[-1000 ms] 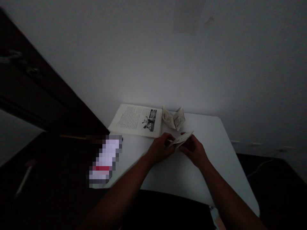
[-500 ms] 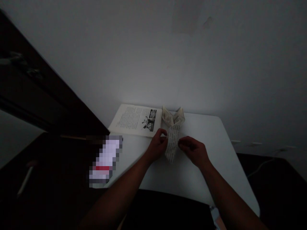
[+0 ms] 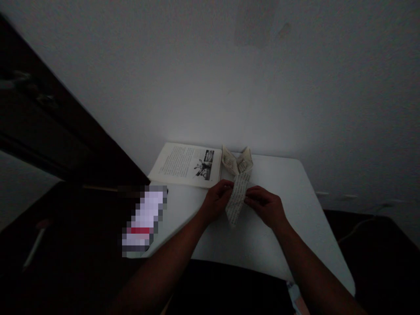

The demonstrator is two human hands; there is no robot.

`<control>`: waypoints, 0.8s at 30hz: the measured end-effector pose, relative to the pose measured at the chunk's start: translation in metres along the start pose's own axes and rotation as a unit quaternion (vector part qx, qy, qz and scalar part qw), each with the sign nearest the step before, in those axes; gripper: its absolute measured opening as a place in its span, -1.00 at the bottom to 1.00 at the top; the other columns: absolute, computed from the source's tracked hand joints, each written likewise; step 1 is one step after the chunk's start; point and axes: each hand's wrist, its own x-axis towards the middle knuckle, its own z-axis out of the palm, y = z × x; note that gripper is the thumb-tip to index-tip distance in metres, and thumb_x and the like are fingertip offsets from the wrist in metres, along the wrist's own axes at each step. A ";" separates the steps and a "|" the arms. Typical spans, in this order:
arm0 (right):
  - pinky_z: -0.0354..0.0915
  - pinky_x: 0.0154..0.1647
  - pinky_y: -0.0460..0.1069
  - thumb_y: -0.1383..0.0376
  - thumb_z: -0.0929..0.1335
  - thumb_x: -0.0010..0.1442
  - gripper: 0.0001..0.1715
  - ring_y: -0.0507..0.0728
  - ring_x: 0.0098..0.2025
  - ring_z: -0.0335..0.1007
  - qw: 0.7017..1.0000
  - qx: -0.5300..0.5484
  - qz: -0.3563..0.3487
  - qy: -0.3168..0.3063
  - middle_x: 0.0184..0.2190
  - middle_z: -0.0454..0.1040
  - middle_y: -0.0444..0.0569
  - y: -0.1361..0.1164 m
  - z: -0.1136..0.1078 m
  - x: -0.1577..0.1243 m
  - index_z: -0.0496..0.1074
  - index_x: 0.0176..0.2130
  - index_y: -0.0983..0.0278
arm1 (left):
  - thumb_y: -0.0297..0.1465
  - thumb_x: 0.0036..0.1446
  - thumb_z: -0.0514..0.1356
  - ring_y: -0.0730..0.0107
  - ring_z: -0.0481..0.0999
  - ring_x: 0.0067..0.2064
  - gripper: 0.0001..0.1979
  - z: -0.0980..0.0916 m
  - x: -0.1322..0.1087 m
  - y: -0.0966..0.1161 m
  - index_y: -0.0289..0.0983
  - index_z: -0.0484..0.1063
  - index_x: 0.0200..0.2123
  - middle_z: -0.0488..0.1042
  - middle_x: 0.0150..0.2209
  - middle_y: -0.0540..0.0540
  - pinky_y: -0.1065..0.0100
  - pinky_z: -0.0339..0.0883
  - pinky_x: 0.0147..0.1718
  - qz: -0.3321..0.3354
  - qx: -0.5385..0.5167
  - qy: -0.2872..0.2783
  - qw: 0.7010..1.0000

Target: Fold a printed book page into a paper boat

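Observation:
A long, narrow folded strip of printed paper (image 3: 238, 197) stands on end between my hands over a white table (image 3: 288, 210). My left hand (image 3: 216, 202) pinches its left edge and my right hand (image 3: 265, 206) pinches its right edge, both near the strip's middle. Just behind the strip, a finished folded paper shape (image 3: 236, 161) with two raised points sits on the table near the wall.
An open book (image 3: 187, 164) with text and a small black picture lies at the table's back left. A pixelated white and red object (image 3: 144, 218) is at the left edge. Dark furniture (image 3: 49, 131) rises on the left; a pale wall (image 3: 229, 78) stands behind.
A second ago the folded paper lay almost flat between my fingers. It has since been turned upright into a long strip, and my hands have closed in on its sides.

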 end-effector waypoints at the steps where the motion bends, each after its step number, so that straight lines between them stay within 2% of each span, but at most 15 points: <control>1: 0.35 -0.31 -0.03 0.22 0.42 -0.01 -0.85 0.08 -0.33 0.40 1.000 0.007 0.002 0.003 -0.34 0.45 -0.06 0.000 0.000 0.000 0.48 -0.37 0.21 | -0.31 0.13 0.07 0.48 0.40 -0.36 -0.80 -0.001 0.000 0.001 -0.31 0.36 -0.27 0.43 -0.41 0.01 0.45 0.25 -0.36 0.012 0.017 -0.003 1.000; 3: 0.35 -0.33 -0.04 0.22 0.42 -0.01 -0.86 0.07 -0.36 0.39 1.000 0.025 0.007 0.010 -0.37 0.45 -0.08 0.000 0.000 0.000 0.47 -0.36 0.21 | -0.30 0.16 0.02 0.42 0.41 -0.28 -0.75 -0.002 -0.001 0.003 -0.33 0.40 -0.26 0.45 -0.35 -0.03 0.41 0.26 -0.27 0.027 0.046 -0.009 0.999; 10: 0.37 -0.33 -0.02 0.21 0.43 -0.04 -0.79 0.08 -0.40 0.41 0.998 0.039 0.044 0.030 -0.44 0.47 -0.08 -0.001 -0.002 -0.001 0.46 -0.35 0.25 | -0.25 0.17 0.04 0.36 0.44 -0.24 -0.71 0.000 -0.002 0.004 -0.32 0.42 -0.21 0.47 -0.29 -0.06 0.38 0.30 -0.23 0.021 0.106 -0.035 0.994; 13: 0.38 -0.31 0.00 0.21 0.43 -0.03 -0.77 0.09 -0.38 0.42 0.998 0.044 0.050 0.022 -0.41 0.49 -0.05 0.001 -0.002 -0.002 0.47 -0.32 0.26 | -0.26 0.17 0.04 0.35 0.44 -0.22 -0.71 0.001 -0.002 0.004 -0.31 0.41 -0.17 0.47 -0.26 -0.08 0.36 0.31 -0.21 0.027 0.097 -0.045 0.994; 16: 0.38 -0.41 -0.02 0.21 0.42 -0.03 -0.76 0.08 -0.43 0.41 0.997 0.031 0.061 0.016 -0.42 0.51 -0.05 0.005 -0.002 -0.002 0.49 -0.30 0.26 | -0.27 0.18 0.03 0.33 0.44 -0.16 -0.70 0.001 -0.002 0.004 -0.30 0.40 -0.13 0.46 -0.20 -0.12 0.34 0.30 -0.16 0.045 0.083 -0.061 0.994; 19: 0.34 -0.54 -0.06 0.22 0.42 -0.07 -0.80 0.05 -0.55 0.37 0.996 0.006 0.083 0.014 -0.57 0.48 -0.08 0.009 -0.002 -0.002 0.51 -0.40 0.29 | -0.25 0.18 0.03 0.30 0.42 -0.09 -0.69 0.001 -0.001 0.004 -0.29 0.40 -0.12 0.44 -0.14 -0.15 0.30 0.28 -0.10 0.063 0.077 -0.072 0.992; 22: 0.31 -0.58 -0.09 0.24 0.41 -0.07 -0.84 0.03 -0.62 0.35 0.995 0.003 0.103 0.011 -0.67 0.44 -0.12 0.007 -0.003 -0.002 0.49 -0.53 0.30 | -0.24 0.19 0.03 0.27 0.40 -0.05 -0.69 0.001 -0.001 0.004 -0.29 0.42 -0.14 0.42 -0.10 -0.18 0.25 0.25 -0.04 0.088 0.081 -0.080 0.990; 24: 0.31 -0.59 -0.10 0.24 0.41 -0.06 -0.84 0.02 -0.63 0.34 0.994 0.014 0.111 0.016 -0.69 0.44 -0.13 0.004 -0.004 -0.001 0.51 -0.53 0.30 | -0.24 0.19 0.04 0.26 0.39 -0.03 -0.69 0.001 0.000 0.004 -0.29 0.44 -0.15 0.41 -0.08 -0.20 0.22 0.23 -0.02 0.104 0.084 -0.086 0.987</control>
